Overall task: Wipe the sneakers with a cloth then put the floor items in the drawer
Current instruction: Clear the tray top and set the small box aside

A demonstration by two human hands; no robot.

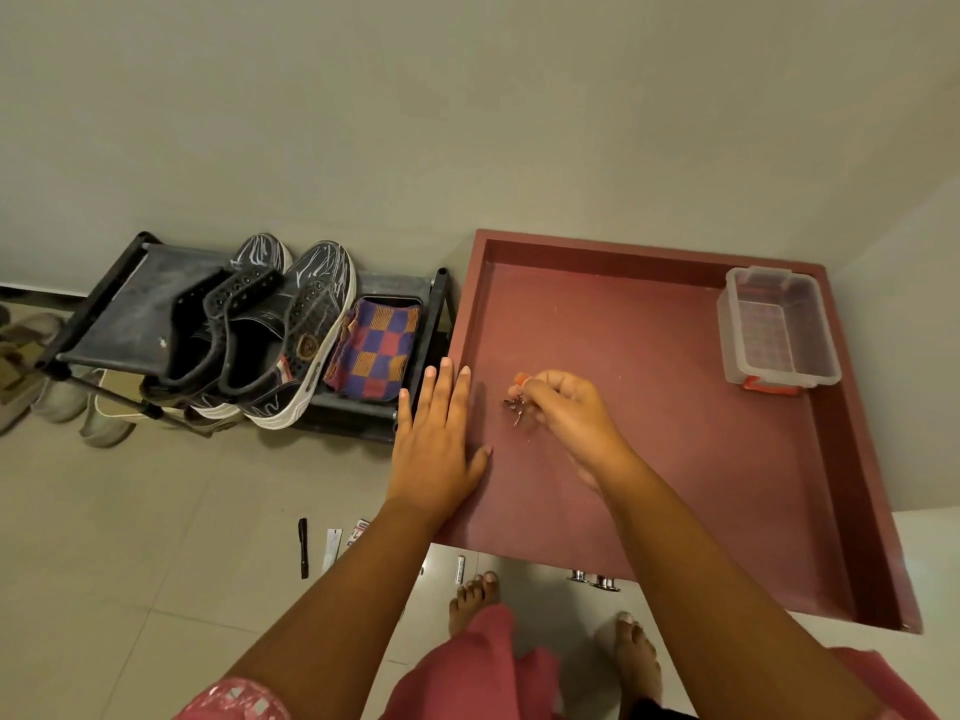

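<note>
A dark red drawer (675, 459) stands pulled open at the right. My left hand (436, 439) rests flat with straight fingers on the drawer's left wall. Over the drawer floor my right hand (563, 407) pinches a small bunch of keys (515, 405) with an orange tag. Two black sneakers (260, 335) with white soles lie on a black shoe rack (119, 309), and a checked purple, orange and red cloth (374, 350) lies folded beside them. A black pen (303, 548), a white strip (332, 548), a small packet (358, 530) and a small silver tube (460, 569) lie on the tiled floor.
A clear plastic box (779, 330) with orange clips sits in the drawer's far right corner. Beige shoes (67, 397) stand on the floor under and left of the rack. My bare feet (636, 652) are below the drawer front, by its metal knobs (597, 582). A plain wall rises behind.
</note>
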